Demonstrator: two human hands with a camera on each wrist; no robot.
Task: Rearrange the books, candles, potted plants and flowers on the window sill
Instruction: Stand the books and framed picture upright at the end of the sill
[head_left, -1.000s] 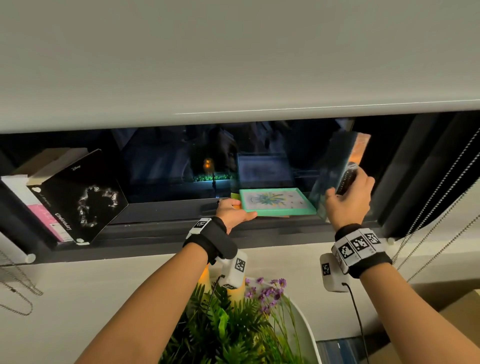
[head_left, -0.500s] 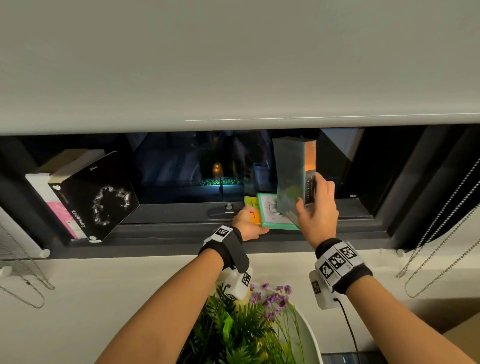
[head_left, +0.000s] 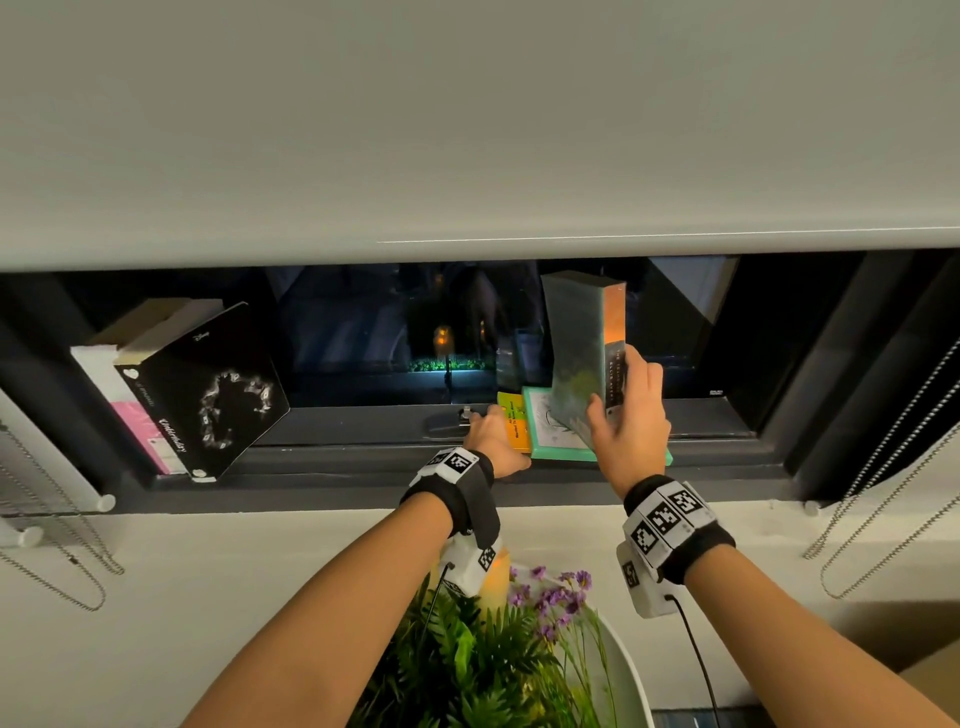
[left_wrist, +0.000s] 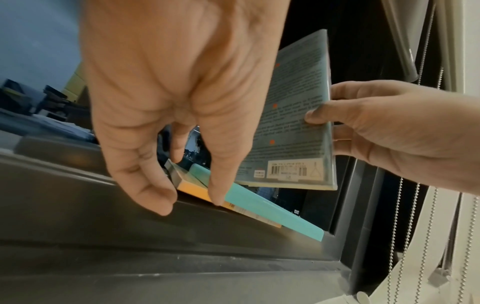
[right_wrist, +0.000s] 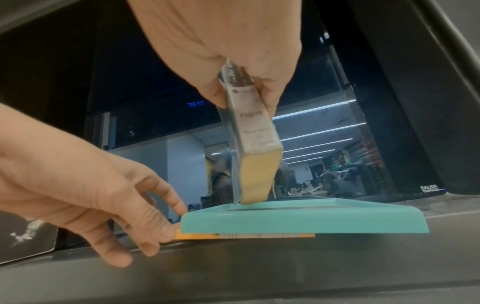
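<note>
Head view, right hand: the right hand (head_left: 631, 426) grips a grey-green book (head_left: 579, 353) by its spine edge, thumb on the near cover and fingers on the far side, holding it upright with its lower corner over the teal book (head_left: 545, 441).
Head view, left hand: the left hand (head_left: 493, 436) rests on the dark window sill (head_left: 337, 457), its fingers against the left edge of an orange book (head_left: 514, 428) that lies flat under the teal book.
Head view, surroundings: a black book (head_left: 218, 395) leans with other books at the sill's left end; a fern (head_left: 467, 670) and purple flowers (head_left: 550, 597) stand below the sill in a white pot (head_left: 623, 675); a roller blind (head_left: 467, 130) hangs above.
Left wrist view: the left hand (left_wrist: 176, 92) has loosely bent fingers (left_wrist: 218, 191) touching the orange book (left_wrist: 192, 189) and teal book (left_wrist: 262, 207) at their end; it grasps nothing. The right hand (left_wrist: 389, 131) pinches the grey-green book (left_wrist: 293, 123), back cover with barcode facing the camera.
Right wrist view: the right hand (right_wrist: 226, 45) clenches the grey-green book (right_wrist: 254, 148), its yellowed page edge touching or just above the teal book (right_wrist: 303, 220); which cannot be told. The left hand (right_wrist: 85, 185) touches the orange book (right_wrist: 187, 236) with its fingertips.
</note>
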